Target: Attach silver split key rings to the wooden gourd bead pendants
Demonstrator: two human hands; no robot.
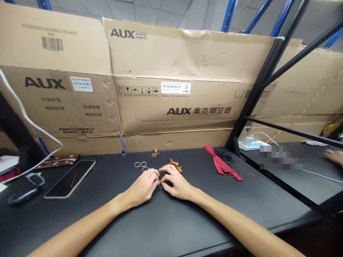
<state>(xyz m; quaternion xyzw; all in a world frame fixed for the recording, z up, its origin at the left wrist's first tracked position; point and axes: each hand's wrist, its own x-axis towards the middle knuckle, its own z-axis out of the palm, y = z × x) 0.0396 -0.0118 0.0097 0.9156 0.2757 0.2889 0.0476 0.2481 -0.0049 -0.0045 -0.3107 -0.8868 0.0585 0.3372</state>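
My left hand (144,187) and my right hand (175,185) rest on the black table (166,221), fingertips meeting in a pinch over a small brown bead piece (160,182) between them. A cluster of brown wooden beads (176,165) lies just beyond my right hand. Several metal key rings (141,165) lie just beyond my left hand. Another small brown bead charm (155,153) sits farther back near the cardboard.
A phone (70,178) lies face up at the left, beside a black mouse-like object (23,194) and a white cable (40,132). Red ribbons (222,165) and black small parts (226,156) lie at the right. Cardboard boxes (177,107) wall the back. Another person's hand (334,156) shows at far right.
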